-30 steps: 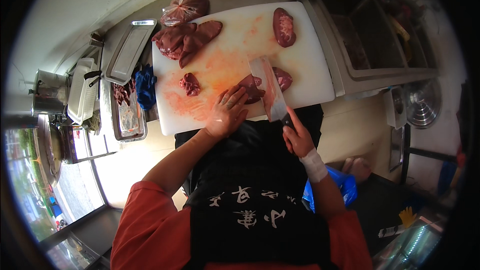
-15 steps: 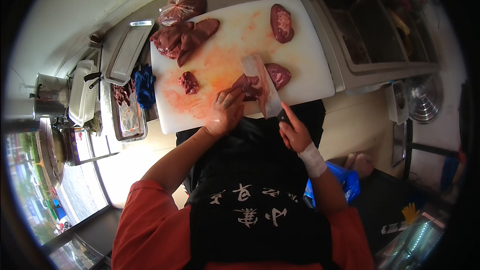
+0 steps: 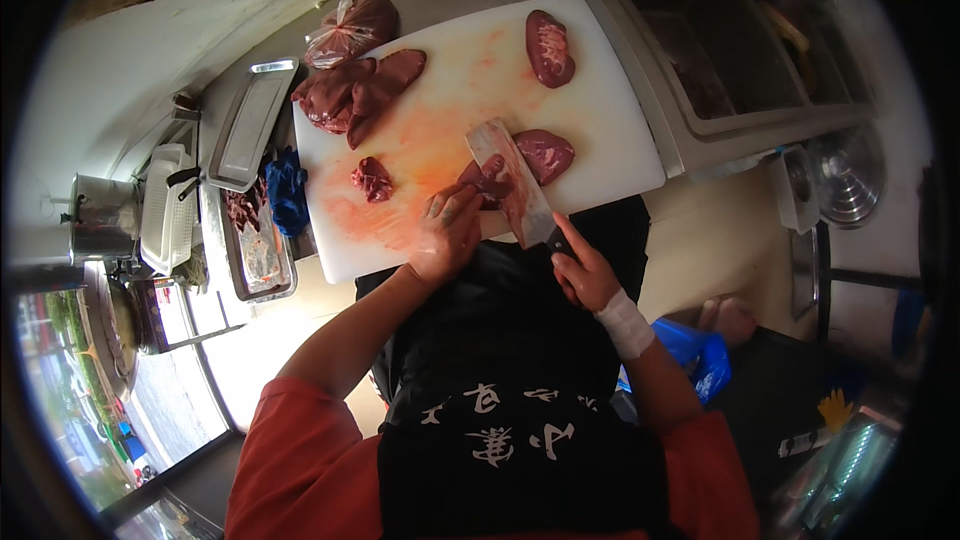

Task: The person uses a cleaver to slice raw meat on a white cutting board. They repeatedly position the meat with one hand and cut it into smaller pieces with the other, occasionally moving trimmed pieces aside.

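A person stands at a big white cutting board (image 3: 600, 110) and cuts dark red meat that looks like liver. The left hand (image 3: 447, 232) lies flat, fingers curled, pressing on a piece of liver (image 3: 482, 183) near the front edge of the board. The right hand (image 3: 583, 274), with a white bandage (image 3: 625, 322) on its wrist, is wrapped tight around the handle of a wide cleaver (image 3: 512, 183). The blade lies over the held piece, just right of the left fingers.

The work looks only partly done. One small cut chunk (image 3: 371, 178) sits alone on the board, left of the held piece. A rounded piece (image 3: 546, 153) lies just right of the blade, and another whole piece (image 3: 550, 48) waits near the far edge of the board. A pile of liver (image 3: 355, 92) sits at the far left corner, with a bag of meat (image 3: 352, 28) just behind it, off the board. So I think a lot is left to cut. The board is stained orange-red in the middle.

A second ago the cleaver lay further to the right and hid most of the rounded piece. Now the blade has moved left, nearer the left hand, and the rounded piece shows. The left hand has stayed on the same piece. The piles have not moved.

Left of the board are a metal tray (image 3: 250, 120) and a blue cloth (image 3: 287, 188).
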Demonstrator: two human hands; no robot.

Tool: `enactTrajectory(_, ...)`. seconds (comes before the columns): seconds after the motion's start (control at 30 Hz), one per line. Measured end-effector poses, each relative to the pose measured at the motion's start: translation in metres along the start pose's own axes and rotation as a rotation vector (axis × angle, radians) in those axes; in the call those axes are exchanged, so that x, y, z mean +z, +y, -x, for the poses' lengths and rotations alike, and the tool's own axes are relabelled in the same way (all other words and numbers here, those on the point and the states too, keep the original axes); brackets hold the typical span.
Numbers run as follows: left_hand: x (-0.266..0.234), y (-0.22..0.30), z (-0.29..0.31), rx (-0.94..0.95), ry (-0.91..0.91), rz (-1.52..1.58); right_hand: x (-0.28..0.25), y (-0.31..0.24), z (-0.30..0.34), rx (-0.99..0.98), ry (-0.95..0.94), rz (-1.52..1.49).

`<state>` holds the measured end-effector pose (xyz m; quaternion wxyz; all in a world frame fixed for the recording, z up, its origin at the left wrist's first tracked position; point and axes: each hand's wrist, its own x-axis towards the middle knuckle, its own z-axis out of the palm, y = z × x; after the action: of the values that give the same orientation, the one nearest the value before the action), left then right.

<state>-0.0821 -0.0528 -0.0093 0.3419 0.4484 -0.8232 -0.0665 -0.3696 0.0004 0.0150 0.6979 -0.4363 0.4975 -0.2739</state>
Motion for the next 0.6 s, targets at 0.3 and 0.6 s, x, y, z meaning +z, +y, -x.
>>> enactTrajectory(0.3, -0.001, -0.001, 0.001, 0.004, -0.015, -0.014, 0.006, 0.001, 0.01, 0.005, -0.013, 0.018)
enactTrajectory(0.6, 0.003, -0.004, 0.004, 0.013, -0.011, -0.029, 0.009, -0.001, 0.031, 0.013, -0.018, 0.045)
